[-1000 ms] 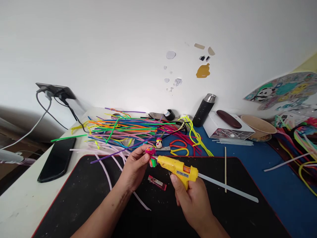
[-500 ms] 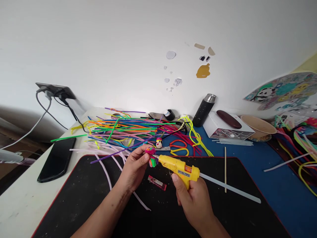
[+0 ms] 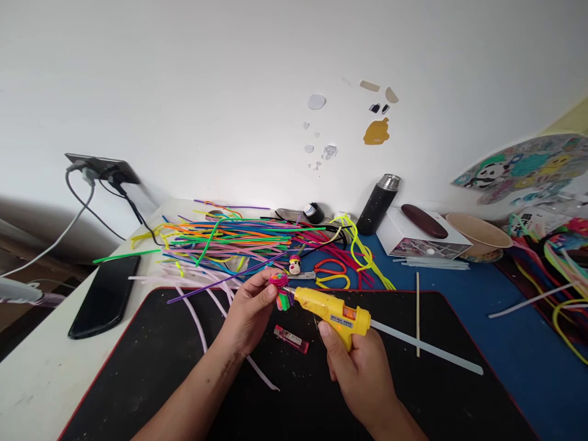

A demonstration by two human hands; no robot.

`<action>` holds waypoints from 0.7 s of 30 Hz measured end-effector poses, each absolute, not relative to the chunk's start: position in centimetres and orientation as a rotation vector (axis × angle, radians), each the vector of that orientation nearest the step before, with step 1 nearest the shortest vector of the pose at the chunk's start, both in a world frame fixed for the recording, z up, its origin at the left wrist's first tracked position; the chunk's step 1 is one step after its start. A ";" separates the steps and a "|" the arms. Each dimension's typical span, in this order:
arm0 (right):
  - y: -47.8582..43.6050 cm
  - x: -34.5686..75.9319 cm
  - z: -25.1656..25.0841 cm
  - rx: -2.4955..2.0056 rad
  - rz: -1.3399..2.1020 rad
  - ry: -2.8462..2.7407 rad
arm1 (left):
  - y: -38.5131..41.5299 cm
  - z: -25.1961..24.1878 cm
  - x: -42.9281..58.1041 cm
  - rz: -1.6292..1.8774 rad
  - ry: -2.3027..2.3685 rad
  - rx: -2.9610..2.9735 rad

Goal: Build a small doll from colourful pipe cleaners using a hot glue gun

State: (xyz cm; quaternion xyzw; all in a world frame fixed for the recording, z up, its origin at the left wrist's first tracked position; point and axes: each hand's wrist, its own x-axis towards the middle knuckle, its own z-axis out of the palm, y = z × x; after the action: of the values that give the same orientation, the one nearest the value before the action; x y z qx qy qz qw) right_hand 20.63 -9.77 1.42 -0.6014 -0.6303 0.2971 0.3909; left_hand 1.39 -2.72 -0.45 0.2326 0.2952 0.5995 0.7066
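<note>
Between the fingertips of my left hand (image 3: 252, 309) is a small bundle of pipe cleaners (image 3: 282, 294), with a pink coiled top and green, orange and purple strands below. My right hand (image 3: 361, 370) grips a yellow hot glue gun (image 3: 328, 309), its metal nozzle at the bundle's right side; whether the tip touches cannot be made out. A long translucent glue stick (image 3: 432, 348) sticks out of the gun's back end. Under the hands, a red lighter (image 3: 291, 339) lies on the black mat (image 3: 294, 404).
Behind the hands lie many coloured pipe cleaners (image 3: 239, 236), scissors (image 3: 331, 274) and a small figurine (image 3: 294, 265). A wooden stick (image 3: 418, 315) rests at right. Farther back stand a black thermos (image 3: 379, 204), a white box (image 3: 395, 239) and a bowl (image 3: 480, 236). A phone (image 3: 105, 297) lies left.
</note>
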 end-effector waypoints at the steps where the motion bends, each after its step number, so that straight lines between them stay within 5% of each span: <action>1: -9.8 20.6 1.4 -1.527 0.758 -1.602 | -2.7 -0.5 1.4 1.329 0.656 0.512; 21: -10.1 20.7 1.0 -1.535 0.690 -1.635 | -2.6 -0.4 1.5 1.336 0.659 0.486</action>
State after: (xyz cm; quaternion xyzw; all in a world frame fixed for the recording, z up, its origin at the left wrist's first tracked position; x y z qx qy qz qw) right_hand 20.71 -10.07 1.04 -0.6030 -0.6424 0.2713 0.3874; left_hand 1.50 -2.61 -0.42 0.2187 0.2967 0.6019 0.7084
